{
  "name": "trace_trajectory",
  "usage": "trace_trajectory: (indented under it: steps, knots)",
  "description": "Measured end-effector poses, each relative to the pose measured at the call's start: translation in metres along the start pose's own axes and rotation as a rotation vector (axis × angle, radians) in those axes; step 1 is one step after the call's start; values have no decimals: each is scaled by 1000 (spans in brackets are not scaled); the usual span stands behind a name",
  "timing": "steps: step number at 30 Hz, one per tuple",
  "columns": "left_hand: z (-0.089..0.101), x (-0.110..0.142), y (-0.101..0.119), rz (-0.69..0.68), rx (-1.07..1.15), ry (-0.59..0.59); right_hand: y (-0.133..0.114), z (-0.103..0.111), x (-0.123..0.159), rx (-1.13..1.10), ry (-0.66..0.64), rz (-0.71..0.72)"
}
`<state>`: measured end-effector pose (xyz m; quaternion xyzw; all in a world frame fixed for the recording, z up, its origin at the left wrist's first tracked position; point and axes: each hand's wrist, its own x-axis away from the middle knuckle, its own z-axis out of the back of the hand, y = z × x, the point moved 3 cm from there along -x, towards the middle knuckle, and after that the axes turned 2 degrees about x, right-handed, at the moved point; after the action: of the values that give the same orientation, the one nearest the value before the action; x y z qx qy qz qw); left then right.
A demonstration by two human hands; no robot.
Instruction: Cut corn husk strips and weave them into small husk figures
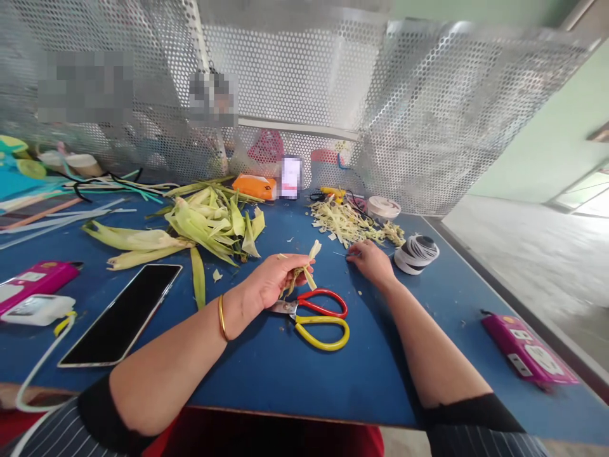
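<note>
My left hand [280, 276] is closed around a small bunch of pale corn husk strips [311, 254], whose ends stick out past the thumb. Just beneath it lies a pair of scissors [311, 317] with one red and one yellow handle, the blades partly hidden by the hand. My right hand [371, 260] rests low over the table with thumb and fingers pinched on a thin, needle-like piece [340, 254] that points left. Behind that hand is a pile of shredded husk strips [340, 219]. A spool of black and white thread [416, 254] stands to its right.
Whole corn husks [204, 219] are heaped at the back left. A tablet-like device [124, 314] and a magenta box [40, 282] lie left, another magenta box [528, 349] right. An orange packet [254, 186] and a lit phone [291, 176] sit before a perforated metal screen [295, 70].
</note>
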<state>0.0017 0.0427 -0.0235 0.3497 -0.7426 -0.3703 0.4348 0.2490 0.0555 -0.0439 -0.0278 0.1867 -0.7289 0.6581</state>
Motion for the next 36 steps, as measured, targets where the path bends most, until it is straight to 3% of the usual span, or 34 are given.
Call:
trace_trajectory:
  steps: [5, 12, 21, 24, 27, 32, 36]
  knots:
    - [-4, 4, -4, 33, 38, -1, -10, -8, 3, 79, 4, 3]
    - [-8, 3, -2, 45, 56, -64, -33, 9, 32, 76, 53, 96]
    - [-19, -10, -8, 306, 5, -209, -66, 23, 97, 114, 78, 545]
    - [-28, -16, -12, 422, -14, -315, -80, 20, 114, 152, 108, 734]
    - [-34, -20, -15, 535, -43, -427, -89, 17, 125, 223, 172, 828]
    - [-37, -18, -12, 493, -5, -421, -91, 13, 137, 298, 186, 787]
    - [-30, -13, -3, 383, 50, -317, -88, 18, 143, 207, 192, 527]
